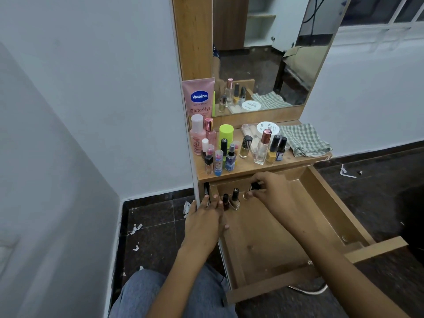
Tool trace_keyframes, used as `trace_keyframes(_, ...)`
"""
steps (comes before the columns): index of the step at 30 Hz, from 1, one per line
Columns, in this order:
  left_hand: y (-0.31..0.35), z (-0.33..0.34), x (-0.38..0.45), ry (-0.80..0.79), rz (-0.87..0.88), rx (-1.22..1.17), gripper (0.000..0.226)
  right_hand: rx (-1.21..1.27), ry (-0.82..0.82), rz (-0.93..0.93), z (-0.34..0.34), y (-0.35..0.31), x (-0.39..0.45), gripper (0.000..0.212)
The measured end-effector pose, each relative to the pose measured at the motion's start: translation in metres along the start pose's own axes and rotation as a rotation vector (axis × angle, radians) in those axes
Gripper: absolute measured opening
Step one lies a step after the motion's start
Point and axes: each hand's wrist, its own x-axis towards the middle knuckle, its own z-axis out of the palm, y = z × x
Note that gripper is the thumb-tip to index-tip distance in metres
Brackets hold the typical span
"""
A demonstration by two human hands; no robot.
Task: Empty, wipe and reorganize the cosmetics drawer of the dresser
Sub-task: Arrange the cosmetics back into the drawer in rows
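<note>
Bottles crowd the dresser top (263, 168), while the drawer (275, 244) stands pulled out and nearly bare. Two nail polish bottles (231, 200) stand upright at its back left corner. Just beside them the right hand (270, 191) pinches a small dark-capped bottle (254, 187) (its body is hidden). The left hand (204, 219) lies with straight fingers on the drawer's left wall. Setting this bottle down too close could topple the row; a jolt to the drawer would do likewise.

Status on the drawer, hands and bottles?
Left hand flat on drawer side wall. Right hand pinching dark-capped bottle at back. Two polish bottles already inside. Nothing blocking.
</note>
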Motion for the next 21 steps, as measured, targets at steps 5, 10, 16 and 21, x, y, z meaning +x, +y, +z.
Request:
trace_keyframes(5,0.000,0.001,-0.001,0.013,0.003,-0.020,0.063,0.004,-0.096,0.000,0.031,0.013,0.016,0.023)
trace_keyframes(10,-0.001,0.002,0.000,0.006,0.001,-0.021,0.063,-0.024,-0.180,0.014,0.042,0.019,0.018,0.029)
trace_keyframes(16,0.000,0.001,-0.001,-0.005,-0.011,-0.019,0.064,-0.010,-0.207,0.019,0.049,0.017,0.019,0.026)
trace_keyframes(21,0.000,0.001,-0.001,0.008,-0.002,-0.002,0.063,-0.052,-0.214,0.032,0.048,0.014,0.013,0.037)
